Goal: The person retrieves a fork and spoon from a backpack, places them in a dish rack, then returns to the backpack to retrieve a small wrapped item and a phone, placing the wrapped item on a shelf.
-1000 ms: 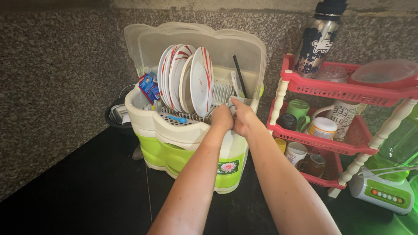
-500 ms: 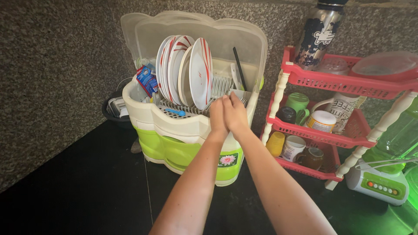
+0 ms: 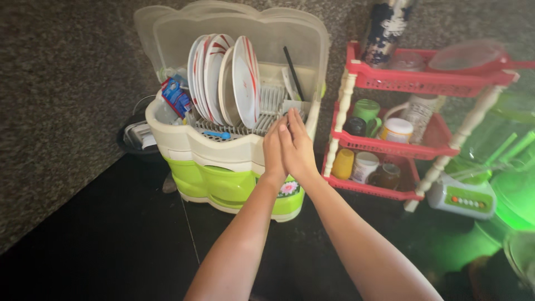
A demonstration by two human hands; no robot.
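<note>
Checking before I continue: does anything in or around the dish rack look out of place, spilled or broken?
One oddity: a crumpled blue and red packet sits wedged among the white red-striped plates in the cream and green dish rack. Nothing looks spilled or broken.

dish rack (image 3: 223,184) cream, lime green | plates (image 3: 245,83) white, red streaks | shelf (image 3: 423,83) red | counter (image 3: 111,239) black

A home kitchen. A dark stone counter (image 3: 111,239) meets a speckled granite wall (image 3: 61,83). At 12 o'clock stands a lidded green-and-cream dish rack (image 3: 223,184) holding upright white plates (image 3: 223,83) with red stripes. At 2 o'clock a red three-tier shelf (image 3: 423,83) carries cups (image 3: 365,167), jars (image 3: 395,130) and a metal bottle (image 3: 384,28). At 3 o'clock sits a green-and-white blender (image 3: 468,195).
</note>
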